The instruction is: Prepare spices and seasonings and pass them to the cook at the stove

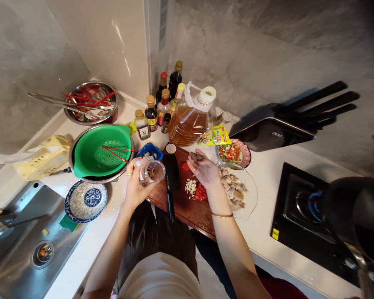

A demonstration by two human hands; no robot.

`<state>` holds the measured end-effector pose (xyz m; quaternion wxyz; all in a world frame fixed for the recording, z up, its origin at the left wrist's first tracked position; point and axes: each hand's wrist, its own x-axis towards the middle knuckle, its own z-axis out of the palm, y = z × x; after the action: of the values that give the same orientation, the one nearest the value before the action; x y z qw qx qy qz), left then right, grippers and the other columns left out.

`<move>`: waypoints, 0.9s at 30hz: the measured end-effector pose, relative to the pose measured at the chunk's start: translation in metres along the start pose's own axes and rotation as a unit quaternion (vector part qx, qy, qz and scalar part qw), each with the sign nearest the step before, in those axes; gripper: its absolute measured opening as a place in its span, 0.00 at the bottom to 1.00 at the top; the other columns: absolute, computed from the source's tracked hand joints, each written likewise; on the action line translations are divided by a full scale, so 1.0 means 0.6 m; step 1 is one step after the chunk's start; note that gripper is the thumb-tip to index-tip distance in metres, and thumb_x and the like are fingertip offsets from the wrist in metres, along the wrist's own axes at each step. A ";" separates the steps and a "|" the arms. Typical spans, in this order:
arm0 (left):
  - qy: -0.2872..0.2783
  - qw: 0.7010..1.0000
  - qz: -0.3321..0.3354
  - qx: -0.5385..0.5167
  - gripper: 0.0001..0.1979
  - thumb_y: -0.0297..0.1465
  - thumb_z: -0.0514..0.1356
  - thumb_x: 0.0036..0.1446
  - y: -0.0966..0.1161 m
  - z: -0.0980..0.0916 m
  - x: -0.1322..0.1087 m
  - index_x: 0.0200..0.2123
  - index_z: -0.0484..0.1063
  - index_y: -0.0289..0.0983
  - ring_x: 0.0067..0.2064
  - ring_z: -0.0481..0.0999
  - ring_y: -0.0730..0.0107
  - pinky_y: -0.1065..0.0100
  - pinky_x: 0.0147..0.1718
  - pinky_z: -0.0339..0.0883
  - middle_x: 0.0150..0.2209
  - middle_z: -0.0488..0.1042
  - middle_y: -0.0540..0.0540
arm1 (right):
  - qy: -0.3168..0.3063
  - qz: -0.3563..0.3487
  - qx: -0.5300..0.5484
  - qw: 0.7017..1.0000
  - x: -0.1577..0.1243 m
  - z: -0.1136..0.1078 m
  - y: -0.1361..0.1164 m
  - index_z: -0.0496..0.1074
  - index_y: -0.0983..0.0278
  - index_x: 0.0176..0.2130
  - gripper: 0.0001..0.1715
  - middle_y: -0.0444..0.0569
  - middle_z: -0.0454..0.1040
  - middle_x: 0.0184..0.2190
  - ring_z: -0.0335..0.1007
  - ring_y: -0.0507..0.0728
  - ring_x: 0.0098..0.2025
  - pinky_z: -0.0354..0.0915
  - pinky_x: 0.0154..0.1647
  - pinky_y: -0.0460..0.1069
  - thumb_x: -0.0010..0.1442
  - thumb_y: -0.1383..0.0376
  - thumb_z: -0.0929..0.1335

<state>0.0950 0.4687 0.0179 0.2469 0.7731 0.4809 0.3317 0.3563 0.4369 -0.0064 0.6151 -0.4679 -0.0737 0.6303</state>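
Observation:
My left hand [136, 185] is wrapped round a small clear jar [152, 170], tipped on its side with its mouth towards the right. My right hand [205, 169] is held palm up and cupped over the wooden cutting board [187, 209], with a few small dark pieces lying on its fingers. On the board lie a black cleaver [171, 180], a little heap of chopped garlic [190, 186] and chopped red chilli [200, 192].
A glass plate of sliced pieces [235, 189] and a bowl of chopped red and green bits [233, 153] sit right of the board. Behind stand an oil jug [190, 118] and sauce bottles [157, 110]. Green colander [101, 153], patterned plate [85, 200], sink [25, 245] left; lit stove [305, 205], dark pot [358, 216] right.

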 end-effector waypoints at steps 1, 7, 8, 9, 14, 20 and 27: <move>-0.002 1.000 -0.006 -0.008 0.30 0.38 0.70 0.50 -0.003 0.001 -0.003 0.55 0.66 0.39 0.62 0.62 0.51 0.50 0.61 0.60 0.56 0.62 0.39 | 0.004 0.010 0.023 1.000 0.010 -0.017 -0.003 0.70 0.57 0.40 0.20 0.43 0.80 0.36 0.77 0.56 0.46 0.69 0.56 0.58 0.44 0.69 0.66; -0.001 0.999 -0.024 -0.037 0.31 0.39 0.70 0.50 -0.009 0.013 -0.012 0.56 0.65 0.39 0.60 0.65 0.52 0.50 0.59 0.62 0.56 0.63 0.39 | 0.096 0.005 -0.127 0.987 0.077 -0.045 0.018 0.63 0.61 0.25 0.19 0.44 0.70 0.21 0.72 0.53 0.28 0.74 0.37 0.50 0.58 0.50 0.66; 0.001 0.999 -0.024 -0.038 0.32 0.39 0.70 0.50 -0.010 0.015 -0.012 0.56 0.65 0.39 0.60 0.65 0.52 0.50 0.59 0.62 0.56 0.63 0.39 | 0.111 -0.001 -0.227 0.968 0.091 -0.038 0.028 0.63 0.61 0.25 0.21 0.43 0.68 0.20 0.69 0.52 0.24 0.73 0.33 0.48 0.60 0.49 0.64; 0.002 0.999 -0.025 -0.038 0.32 0.39 0.70 0.50 -0.010 0.016 -0.013 0.56 0.65 0.39 0.60 0.65 0.52 0.50 0.60 0.62 0.56 0.64 0.39 | 0.117 -0.004 -0.321 0.940 0.106 -0.031 0.039 0.65 0.61 0.26 0.22 0.42 0.68 0.19 0.67 0.51 0.22 0.71 0.30 0.47 0.61 0.48 0.64; 0.006 0.999 -0.027 -0.039 0.31 0.38 0.69 0.50 -0.016 0.017 -0.016 0.56 0.65 0.40 0.60 0.65 0.52 0.49 0.60 0.61 0.56 0.64 0.39 | 0.137 -0.010 -0.528 0.838 0.178 0.012 0.092 0.74 0.64 0.39 0.15 0.51 0.78 0.35 0.75 0.58 0.40 0.69 0.44 0.49 0.55 0.57 0.73; 0.025 0.998 -0.044 -0.034 0.31 0.39 0.69 0.51 -0.020 0.016 -0.023 0.56 0.65 0.39 0.60 0.64 0.52 0.49 0.59 0.62 0.55 0.65 0.39 | 0.190 -0.003 -0.640 0.745 0.222 0.038 0.130 0.74 0.65 0.48 0.17 0.62 0.77 0.48 0.72 0.66 0.54 0.64 0.55 0.57 0.60 0.62 0.69; 0.022 0.997 -0.059 -0.047 0.30 0.38 0.69 0.51 -0.031 0.017 -0.030 0.55 0.65 0.39 0.62 0.63 0.51 0.50 0.59 0.62 0.55 0.67 0.38 | 0.195 -0.005 -0.672 0.714 0.230 0.035 0.140 0.72 0.63 0.53 0.22 0.59 0.78 0.46 0.75 0.64 0.50 0.67 0.52 0.55 0.60 0.59 0.69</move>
<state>0.0863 0.4591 -0.0068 0.2917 0.7233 0.5148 0.3560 0.3096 0.5441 -0.1200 0.1423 -0.8702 -0.3585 0.3064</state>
